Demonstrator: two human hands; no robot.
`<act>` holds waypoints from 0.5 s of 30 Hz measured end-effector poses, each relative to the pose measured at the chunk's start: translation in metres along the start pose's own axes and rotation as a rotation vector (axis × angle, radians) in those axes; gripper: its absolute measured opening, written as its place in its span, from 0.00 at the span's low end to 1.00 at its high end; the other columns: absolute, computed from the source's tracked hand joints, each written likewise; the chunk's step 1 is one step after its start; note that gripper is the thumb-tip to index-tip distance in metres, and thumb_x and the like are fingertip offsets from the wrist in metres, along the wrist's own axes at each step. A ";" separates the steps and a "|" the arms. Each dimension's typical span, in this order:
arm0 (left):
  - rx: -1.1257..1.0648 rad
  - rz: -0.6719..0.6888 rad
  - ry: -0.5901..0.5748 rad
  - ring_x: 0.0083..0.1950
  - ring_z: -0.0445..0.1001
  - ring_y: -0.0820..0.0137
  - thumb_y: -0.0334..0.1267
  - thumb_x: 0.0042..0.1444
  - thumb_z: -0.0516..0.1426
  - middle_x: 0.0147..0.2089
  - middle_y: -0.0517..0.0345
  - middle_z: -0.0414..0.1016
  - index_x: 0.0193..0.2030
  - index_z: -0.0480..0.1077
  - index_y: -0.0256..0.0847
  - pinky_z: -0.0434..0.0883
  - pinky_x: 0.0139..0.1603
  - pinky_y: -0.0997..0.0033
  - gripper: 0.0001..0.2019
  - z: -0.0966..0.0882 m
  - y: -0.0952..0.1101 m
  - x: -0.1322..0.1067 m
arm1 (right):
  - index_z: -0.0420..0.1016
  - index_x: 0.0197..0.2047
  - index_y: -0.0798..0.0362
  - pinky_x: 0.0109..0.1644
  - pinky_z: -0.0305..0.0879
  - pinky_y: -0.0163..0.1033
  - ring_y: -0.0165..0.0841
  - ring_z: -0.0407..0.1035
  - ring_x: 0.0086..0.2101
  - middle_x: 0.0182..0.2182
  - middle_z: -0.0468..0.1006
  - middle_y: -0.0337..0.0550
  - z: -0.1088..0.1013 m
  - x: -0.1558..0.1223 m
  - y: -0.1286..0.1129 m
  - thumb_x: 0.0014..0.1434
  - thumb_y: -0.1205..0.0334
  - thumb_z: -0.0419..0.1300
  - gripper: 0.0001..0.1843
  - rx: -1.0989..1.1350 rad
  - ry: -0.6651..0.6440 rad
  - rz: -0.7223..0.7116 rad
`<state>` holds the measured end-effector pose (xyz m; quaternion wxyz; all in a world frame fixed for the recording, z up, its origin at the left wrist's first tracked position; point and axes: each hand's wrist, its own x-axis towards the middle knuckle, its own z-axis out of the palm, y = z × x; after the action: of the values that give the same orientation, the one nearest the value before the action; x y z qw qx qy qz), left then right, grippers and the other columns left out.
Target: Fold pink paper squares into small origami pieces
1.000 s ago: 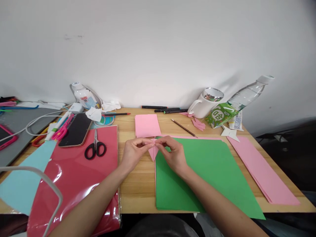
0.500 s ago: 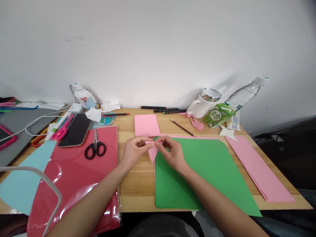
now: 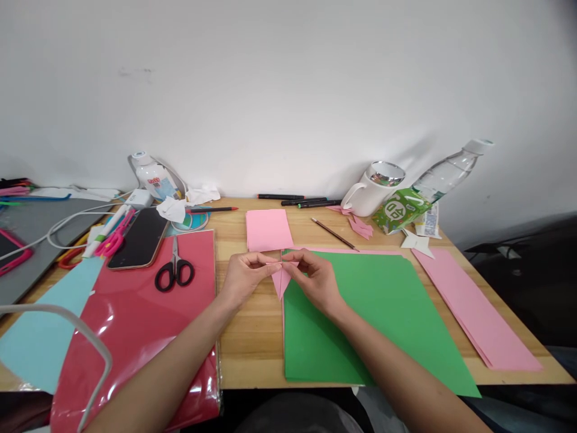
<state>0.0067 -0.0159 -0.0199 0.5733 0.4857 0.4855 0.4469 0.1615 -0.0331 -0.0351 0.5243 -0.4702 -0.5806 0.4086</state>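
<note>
A small folded piece of pink paper [image 3: 282,284] is pinched between both hands, its point hanging down and a crease running along its middle. My left hand [image 3: 246,275] grips its upper left side with thumb and fingers. On the upper right side, my right hand [image 3: 313,278] holds it the same way, above the left edge of the green paper [image 3: 374,325]. The fingers cover the paper's top corners. Just beyond the hands lies a stack of pink paper squares [image 3: 269,230].
Black-handled scissors [image 3: 175,272] lie on the red paper pack [image 3: 148,337], near a phone [image 3: 139,238]. A pencil [image 3: 334,233], white mug [image 3: 373,189], green carton [image 3: 400,210] and tilted bottle [image 3: 451,171] stand or lie at back right. Pink strips [image 3: 475,313] lie at right.
Both hands stay in nearly the same place, still pinching the folded pink paper. The paper's visible shape at the top has shifted slightly under the fingers.
</note>
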 end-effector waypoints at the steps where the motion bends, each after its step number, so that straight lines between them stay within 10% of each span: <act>1: -0.002 -0.003 -0.012 0.31 0.75 0.68 0.43 0.36 0.69 0.29 0.53 0.80 0.25 0.77 0.37 0.72 0.36 0.69 0.13 0.000 0.000 0.000 | 0.74 0.34 0.53 0.30 0.66 0.35 0.29 0.68 0.27 0.29 0.76 0.41 -0.001 0.000 -0.001 0.53 0.56 0.62 0.10 -0.005 0.000 -0.008; 15: -0.026 0.004 -0.080 0.31 0.75 0.70 0.41 0.40 0.68 0.28 0.56 0.79 0.24 0.75 0.37 0.69 0.35 0.73 0.10 0.000 0.004 -0.004 | 0.77 0.33 0.53 0.27 0.66 0.36 0.28 0.66 0.21 0.21 0.74 0.37 -0.005 0.003 -0.003 0.42 0.52 0.70 0.17 0.228 -0.014 0.226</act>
<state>0.0059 -0.0191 -0.0150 0.5977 0.4967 0.4554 0.4343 0.1662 -0.0306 -0.0310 0.5210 -0.4670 -0.4774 0.5316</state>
